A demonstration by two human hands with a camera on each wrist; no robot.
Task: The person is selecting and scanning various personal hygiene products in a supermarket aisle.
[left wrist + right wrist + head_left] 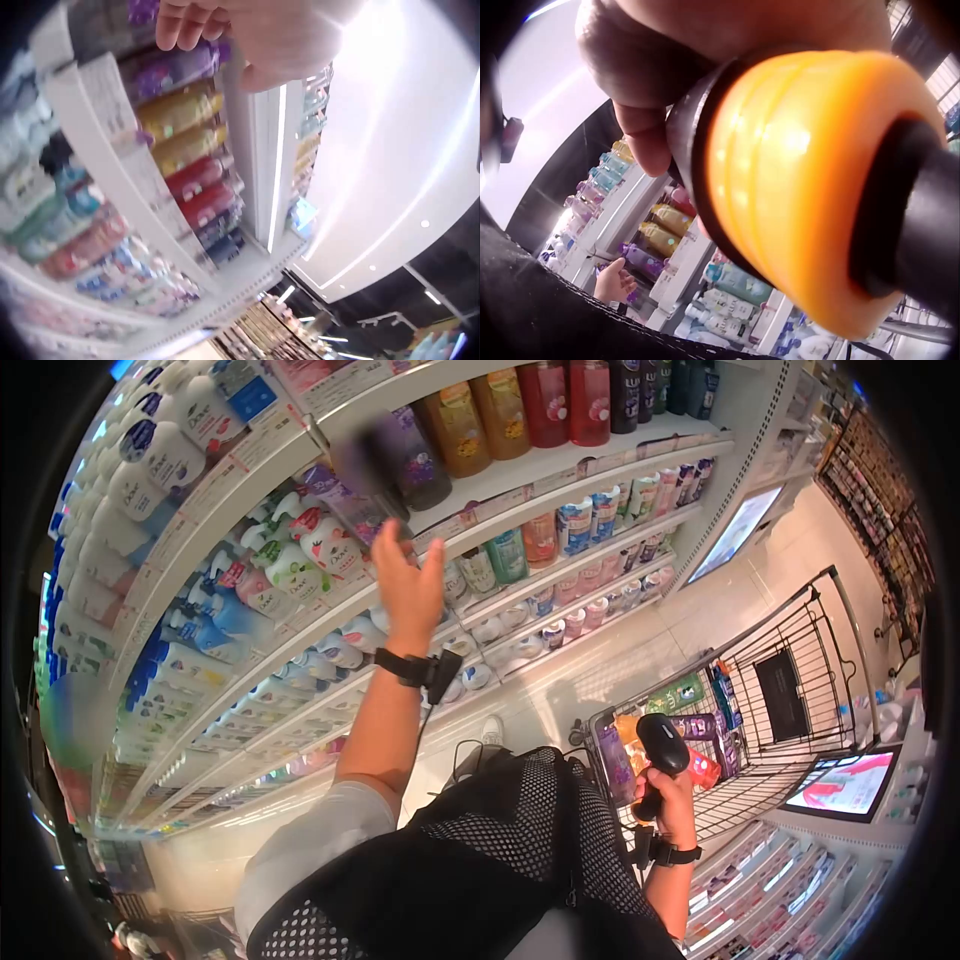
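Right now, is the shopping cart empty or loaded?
Loaded in part: several packs lie at the near end of the shopping cart, below the scanner in the right hand.

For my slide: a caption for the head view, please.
Left hand reaches toward a purple bottle; right hand grips black scanner above cart.

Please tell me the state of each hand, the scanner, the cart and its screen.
Left hand: raised to the white shelf, by a blurred dark purple bottle; grip unclear.
Right hand: grips the black handheld scanner.
Metal wire shopping cart: holds several products.
Cart screen: lit.
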